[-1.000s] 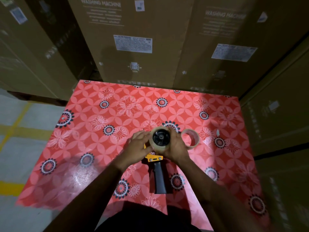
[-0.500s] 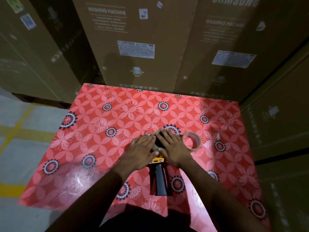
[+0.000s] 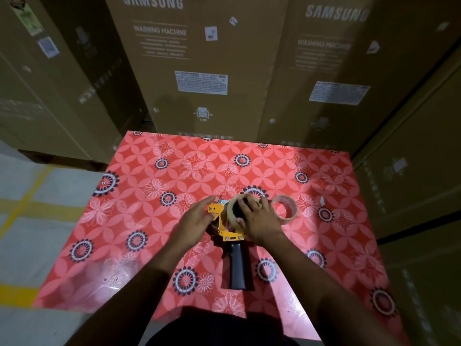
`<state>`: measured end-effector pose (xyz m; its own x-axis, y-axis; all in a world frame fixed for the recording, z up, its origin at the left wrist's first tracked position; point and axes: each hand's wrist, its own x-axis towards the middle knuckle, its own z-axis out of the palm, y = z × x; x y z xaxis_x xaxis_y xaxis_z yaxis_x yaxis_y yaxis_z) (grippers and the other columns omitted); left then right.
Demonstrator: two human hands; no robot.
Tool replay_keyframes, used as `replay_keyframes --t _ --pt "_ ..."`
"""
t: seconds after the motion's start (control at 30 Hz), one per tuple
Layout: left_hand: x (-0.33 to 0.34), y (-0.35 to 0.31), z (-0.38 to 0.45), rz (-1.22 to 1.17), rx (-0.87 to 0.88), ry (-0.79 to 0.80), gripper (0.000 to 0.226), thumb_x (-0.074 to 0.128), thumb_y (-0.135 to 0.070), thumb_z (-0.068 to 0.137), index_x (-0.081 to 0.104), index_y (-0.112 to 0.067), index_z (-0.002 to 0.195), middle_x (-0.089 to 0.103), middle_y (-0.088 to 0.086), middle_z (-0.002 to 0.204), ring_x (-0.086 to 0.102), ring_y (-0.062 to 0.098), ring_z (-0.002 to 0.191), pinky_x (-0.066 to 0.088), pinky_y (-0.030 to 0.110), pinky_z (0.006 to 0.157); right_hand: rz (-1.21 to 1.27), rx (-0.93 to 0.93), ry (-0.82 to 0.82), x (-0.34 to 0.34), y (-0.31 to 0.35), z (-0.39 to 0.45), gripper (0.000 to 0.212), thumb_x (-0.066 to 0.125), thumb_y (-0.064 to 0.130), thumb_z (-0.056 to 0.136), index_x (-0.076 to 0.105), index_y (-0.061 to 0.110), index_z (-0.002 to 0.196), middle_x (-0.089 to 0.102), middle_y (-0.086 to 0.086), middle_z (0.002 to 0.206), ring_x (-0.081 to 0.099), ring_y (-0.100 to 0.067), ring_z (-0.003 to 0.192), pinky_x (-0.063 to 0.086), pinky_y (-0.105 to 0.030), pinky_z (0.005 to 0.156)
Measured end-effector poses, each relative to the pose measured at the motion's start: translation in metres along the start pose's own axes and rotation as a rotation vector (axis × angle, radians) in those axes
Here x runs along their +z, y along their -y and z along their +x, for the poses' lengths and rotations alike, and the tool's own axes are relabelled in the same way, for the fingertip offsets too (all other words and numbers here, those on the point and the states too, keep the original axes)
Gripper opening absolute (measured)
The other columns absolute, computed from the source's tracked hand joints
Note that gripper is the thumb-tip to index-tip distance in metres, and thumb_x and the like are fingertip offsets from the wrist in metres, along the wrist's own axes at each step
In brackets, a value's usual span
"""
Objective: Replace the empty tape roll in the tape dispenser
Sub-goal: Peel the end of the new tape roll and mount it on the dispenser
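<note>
Tape dispenser (image 3: 225, 221) lies on its side at the middle of the frame on the red flowered counter (image 3: 139, 221), its yellow frame toward the top of the picture and its black handle (image 3: 237, 265) pointing down toward the person. Its long axis runs nearly top to bottom, tilted a little to the right at the lower end.

Head view: the new tape roll (image 3: 234, 211) sits on the dispenser's hub, flat side up. The right hand (image 3: 259, 221) is laid over the roll; this grip rests on the roll's face with its fingers spread, the thumb against the lower rim. It seems to be pressing rather than clenching. The left hand (image 3: 197, 221) is just left of the yellow frame with straight, released fingers; whether it touches the frame I cannot tell. The empty tape core (image 3: 285, 208) lies just right of the right hand, apart from the dispenser.

The right hand is plainly the nearer one to the roll, directly on top of it, so seating the roll looks to be a downward push along the hub's axis. I judge the swap is nearly done, with threading the tape toward the upper end not yet begun
</note>
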<state>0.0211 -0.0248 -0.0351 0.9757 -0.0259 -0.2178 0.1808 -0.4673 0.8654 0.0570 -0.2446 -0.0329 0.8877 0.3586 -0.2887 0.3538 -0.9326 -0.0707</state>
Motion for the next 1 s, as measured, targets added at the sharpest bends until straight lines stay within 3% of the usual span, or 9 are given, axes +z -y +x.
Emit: replay_keyframes --t 0.17,0.3,0.4,0.47,0.6,0.67,0.77,0.87,1.0 --pt "-0.011 0.034 -0.033 0.252 0.099 -0.103 0.044 0.058 -0.024 0.096 0.052 -0.048 0.133 0.054 -0.008 0.132 0.058 0.008 0.109 0.051 0.051 0.102 0.23 0.089 -0.201 -0.002 0.008 -0.036 0.063 0.053 0.038 0.1 0.033 0.015 0.155 0.029 -0.02 0.162 0.035 -0.042 0.139 0.037 -0.053 0.114" --pt "-0.006 0.042 -0.049 0.503 0.206 0.058 0.064 0.057 -0.025 0.095 0.033 -0.053 0.147 0.036 -0.011 0.156 0.028 0.008 0.137 0.033 0.054 0.116 0.207 0.065 -0.157 0.017 0.043 -0.082 0.065 0.053 0.045 0.097 0.034 0.013 0.151 0.041 -0.021 0.153 0.058 -0.037 0.116 0.058 -0.047 0.085" --pt "0.001 0.045 -0.051 0.629 0.194 0.118 0.076 0.056 -0.029 0.094 0.015 -0.056 0.153 0.026 -0.008 0.163 0.019 0.015 0.144 0.032 0.054 0.116 0.119 0.062 -0.031 0.038 0.063 -0.093 0.085 0.061 0.051 0.088 0.033 0.008 0.156 0.042 -0.021 0.157 0.066 -0.037 0.1 0.059 -0.043 0.063" --pt "0.004 0.047 -0.052 0.705 0.199 0.108 0.079 0.055 -0.028 0.095 0.009 -0.055 0.154 0.026 -0.006 0.163 0.019 0.018 0.146 0.032 0.053 0.115 0.117 0.085 -0.026 0.045 0.071 -0.093 0.092 0.065 0.048 0.086 0.028 0.007 0.159 0.031 -0.019 0.165 0.066 -0.035 0.098 0.057 -0.041 0.058" --pt "0.003 0.041 -0.055 0.777 0.208 0.112 0.084 0.057 -0.028 0.094 0.006 -0.053 0.155 0.026 -0.005 0.163 0.02 0.021 0.148 0.032 0.052 0.114 0.124 0.053 -0.029 0.043 0.08 -0.091 0.088 0.05 0.017 0.095 -0.007 0.015 0.163 -0.018 -0.011 0.169 0.054 -0.037 0.118 0.054 -0.043 0.07" --pt "0.004 0.039 -0.056 0.752 0.204 0.13 0.084 0.06 -0.025 0.091 0.011 -0.052 0.153 0.027 -0.005 0.163 0.018 0.021 0.149 0.032 0.053 0.114 0.147 0.049 -0.025 0.041 0.082 -0.091 0.088 0.044 0.011 0.098 -0.016 0.023 0.161 -0.024 -0.012 0.169 0.05 -0.038 0.122 0.053 -0.04 0.067" --pt "0.007 0.034 -0.054 0.676 0.159 0.145 0.061 0.062 -0.025 0.086 0.038 -0.047 0.136 0.023 -0.003 0.165 0.013 0.021 0.152 0.031 0.059 0.115 0.156 0.063 -0.042 0.047 0.084 -0.09 0.088 0.046 0.012 0.098 -0.014 0.025 0.161 -0.023 -0.014 0.169 0.058 -0.038 0.108 0.044 -0.035 0.054" --pt "0.012 0.033 -0.052 0.728 0.123 0.199 0.008 0.055 -0.039 0.084 0.059 -0.035 0.089 0.002 -0.002 0.17 0.002 0.024 0.154 0.023 0.064 0.117 0.151 0.106 -0.092 0.053 0.081 -0.09 0.087 0.06 0.016 0.092 0.01 0.022 0.163 -0.002 -0.017 0.17 0.066 -0.035 0.077 0.036 -0.032 0.044" --pt "0.02 0.031 -0.058 0.618 0.142 -0.027 0.014 0.045 -0.043 0.086 0.058 -0.038 0.084 0.021 -0.007 0.166 0.016 0.023 0.148 0.031 0.066 0.112 0.192 0.078 -0.061 0.052 0.075 -0.097 0.078 0.038 0.008 0.099 -0.007 0.014 0.163 -0.027 -0.012 0.165 0.065 -0.038 0.101 0.054 -0.041 0.065"
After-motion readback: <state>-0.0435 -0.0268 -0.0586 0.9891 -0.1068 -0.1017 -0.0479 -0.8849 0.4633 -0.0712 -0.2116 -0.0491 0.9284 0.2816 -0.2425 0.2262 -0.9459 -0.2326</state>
